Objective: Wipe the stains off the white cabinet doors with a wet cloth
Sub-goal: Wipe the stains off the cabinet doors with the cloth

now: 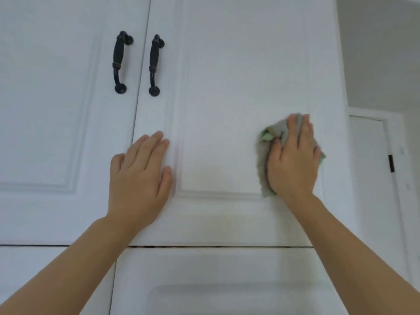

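At the right door's (pixel 238 64) lower right corner, right hand (pixel 293 160) is pressing cloth (pixel 262 169) flat-fingered; left hand (pixel 138 176), fingers straight, is bracing. Risk: cloth bunching, smearing stains.

The right hand (pixel 293 160) presses a grey-green cloth (pixel 263 160) flat against the right cabinet door (pixel 227 87), right of centre in the frame. The left hand (pixel 138 178) lies flat on that door's left edge, below two black handles (pixel 119 62).
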The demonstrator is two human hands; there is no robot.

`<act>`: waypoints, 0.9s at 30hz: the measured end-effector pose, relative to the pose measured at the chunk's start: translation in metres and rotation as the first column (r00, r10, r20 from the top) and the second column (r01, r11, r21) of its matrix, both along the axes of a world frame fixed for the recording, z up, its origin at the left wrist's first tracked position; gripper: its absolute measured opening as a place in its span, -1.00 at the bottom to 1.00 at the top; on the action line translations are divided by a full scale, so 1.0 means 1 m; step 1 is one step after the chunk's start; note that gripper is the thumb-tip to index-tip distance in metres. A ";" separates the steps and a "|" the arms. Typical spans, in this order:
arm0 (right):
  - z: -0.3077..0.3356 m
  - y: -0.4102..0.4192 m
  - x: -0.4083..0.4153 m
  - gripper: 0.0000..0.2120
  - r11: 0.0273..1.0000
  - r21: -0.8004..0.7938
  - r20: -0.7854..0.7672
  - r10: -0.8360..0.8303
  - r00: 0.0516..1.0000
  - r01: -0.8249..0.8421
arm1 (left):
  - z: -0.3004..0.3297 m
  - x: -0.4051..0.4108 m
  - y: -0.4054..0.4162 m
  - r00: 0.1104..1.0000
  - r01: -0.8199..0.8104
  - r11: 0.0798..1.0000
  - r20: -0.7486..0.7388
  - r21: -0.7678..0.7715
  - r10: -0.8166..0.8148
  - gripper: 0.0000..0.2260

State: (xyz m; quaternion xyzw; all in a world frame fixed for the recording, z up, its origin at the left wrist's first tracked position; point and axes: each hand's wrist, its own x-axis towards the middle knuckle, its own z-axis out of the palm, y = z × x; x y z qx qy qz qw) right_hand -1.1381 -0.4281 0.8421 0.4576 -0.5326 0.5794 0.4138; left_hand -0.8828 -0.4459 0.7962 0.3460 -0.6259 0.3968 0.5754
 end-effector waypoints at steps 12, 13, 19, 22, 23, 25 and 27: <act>0.052 -0.017 0.150 -0.44 0.982 0.100 -0.450 0.188 0.873 -0.160 | 0.025 0.009 0.013 0.960 0.268 0.960 -0.065 -0.076 -0.273 -0.62; 0.063 -0.016 0.146 -0.44 0.981 0.123 -0.456 0.191 0.869 -0.151 | 0.034 0.002 0.015 0.952 0.296 0.951 -0.056 -0.091 -0.302 -0.63; 0.110 -0.010 0.070 -0.47 0.994 0.019 -0.292 0.105 0.951 -0.104 | 0.078 -0.039 0.014 0.968 0.251 0.962 0.043 -0.111 -0.247 -0.49; 0.115 -0.001 0.004 -0.48 0.999 0.016 -0.153 0.053 0.987 -0.052 | 0.095 -0.053 0.001 0.987 0.150 0.984 0.075 -0.098 -0.143 -0.45; 0.113 0.003 -0.019 -0.48 0.999 0.007 -0.114 0.053 0.992 -0.052 | 0.099 -0.059 -0.004 0.990 0.125 0.988 0.084 -0.094 -0.117 -0.45; 0.106 0.008 -0.046 -0.49 0.997 -0.002 -0.063 0.075 0.995 -0.075 | 0.101 -0.063 -0.012 0.994 0.082 0.992 0.079 -0.095 -0.074 -0.48; 0.100 0.007 -0.055 -0.49 0.997 -0.018 -0.028 0.076 0.997 -0.076 | 0.099 -0.066 -0.016 0.997 0.069 0.991 0.054 -0.114 -0.063 -0.50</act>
